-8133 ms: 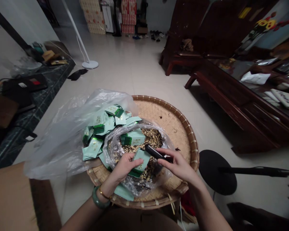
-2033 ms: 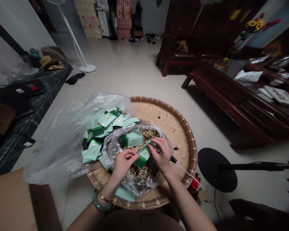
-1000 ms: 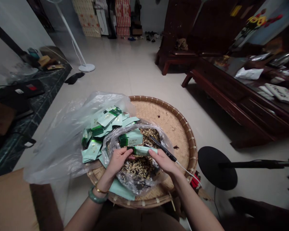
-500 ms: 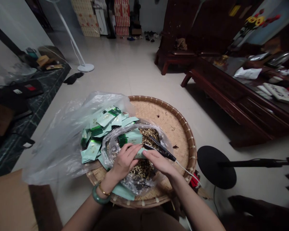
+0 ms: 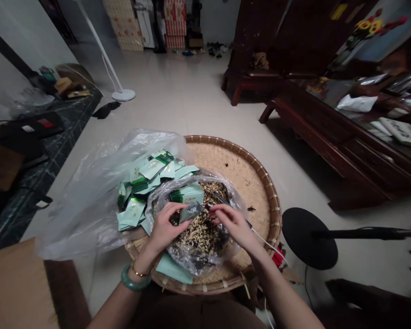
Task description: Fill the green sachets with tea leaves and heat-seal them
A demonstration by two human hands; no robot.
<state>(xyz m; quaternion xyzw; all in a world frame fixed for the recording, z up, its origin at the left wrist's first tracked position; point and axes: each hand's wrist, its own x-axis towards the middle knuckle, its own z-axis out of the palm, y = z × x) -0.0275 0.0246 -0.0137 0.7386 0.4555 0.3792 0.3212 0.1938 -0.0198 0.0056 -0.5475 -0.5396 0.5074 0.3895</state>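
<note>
One-handed, pinching a packet (image 5: 191, 211) over the mix (image 5: 203, 233) in the fingers of the left hand (image 5: 166, 226) — apparently steadying it. Curling the fingers of the right hand (image 5: 235, 225) by the tool (image 5: 221, 198) — impossible to tell if gripping. Calls for a firm pinch.

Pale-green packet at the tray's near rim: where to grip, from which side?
Probably pinch the pale-green packet by its near edge, from the wearer's side: it lies flat there, that edge exposed, while its far side meets the clear bag.
</note>
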